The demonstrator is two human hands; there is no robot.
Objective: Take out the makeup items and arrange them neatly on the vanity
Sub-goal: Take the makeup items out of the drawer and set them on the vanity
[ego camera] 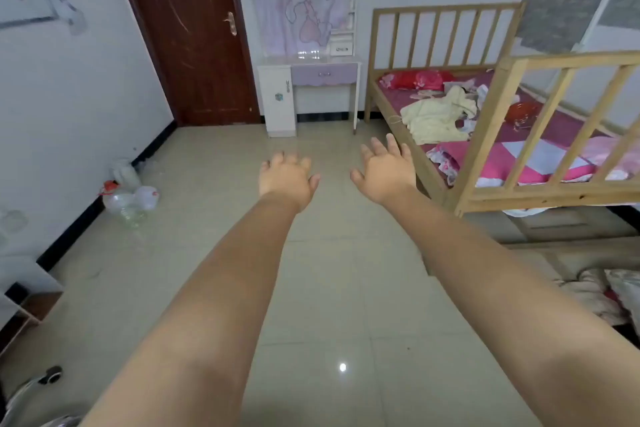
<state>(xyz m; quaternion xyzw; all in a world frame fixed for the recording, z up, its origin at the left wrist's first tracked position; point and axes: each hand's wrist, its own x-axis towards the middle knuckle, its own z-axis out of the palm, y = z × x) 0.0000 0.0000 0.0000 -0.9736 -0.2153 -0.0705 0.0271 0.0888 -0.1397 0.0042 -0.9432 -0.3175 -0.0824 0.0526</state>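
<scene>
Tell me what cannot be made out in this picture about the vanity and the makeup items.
- Head view: the vanity top is too far and small; no makeup items can be told apart.
- Purple drawer and white cabinet door are closed, hiding any contents.
- A cartoon cloth covers the mirror.
- Left hand and right hand hold nothing.

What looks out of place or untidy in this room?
Empty plastic bottles lie heaped on the floor by the left wall, and clothes are strewn loose over the bed. The vanity looks tidy.
</scene>
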